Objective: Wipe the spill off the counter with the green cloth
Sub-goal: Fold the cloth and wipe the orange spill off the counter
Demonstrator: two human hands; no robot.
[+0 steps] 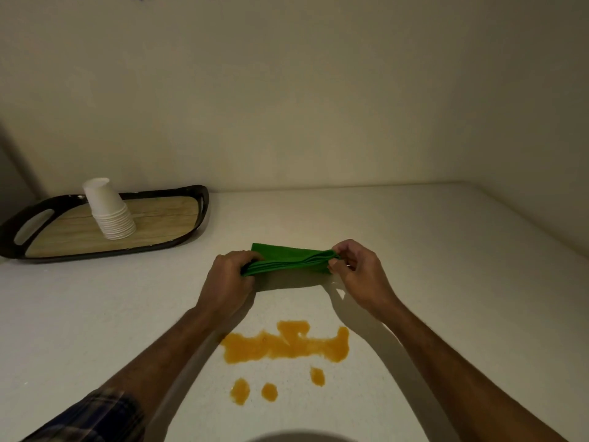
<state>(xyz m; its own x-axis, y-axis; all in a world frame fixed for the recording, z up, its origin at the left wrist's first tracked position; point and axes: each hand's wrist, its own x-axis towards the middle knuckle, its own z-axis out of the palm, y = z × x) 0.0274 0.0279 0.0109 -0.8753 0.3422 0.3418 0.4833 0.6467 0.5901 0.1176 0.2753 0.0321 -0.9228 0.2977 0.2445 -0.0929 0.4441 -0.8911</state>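
Currently, cloths: one green cloth (288,259), folded in layers, is held between two hands beyond the spill.
Left hand (227,283): its fingers are closed on the cloth's left end.
Right hand (358,272): the cloth's right end is pinched between thumb and fingertips.
Spill (284,343): one large orange puddle is seen on the counter (446,266), nearer the person than the cloth, between the forearms; three small orange blots lie just below it.
Tray (197,199): one dark-rimmed tray with a wood-look base is set at the far left, well apart from the cloth.
Cups (110,208): one stack of white cups stands upside down on the tray; the number of cups cannot be told.
Sleeve (95,419): one checked sleeve is seen on the left arm.
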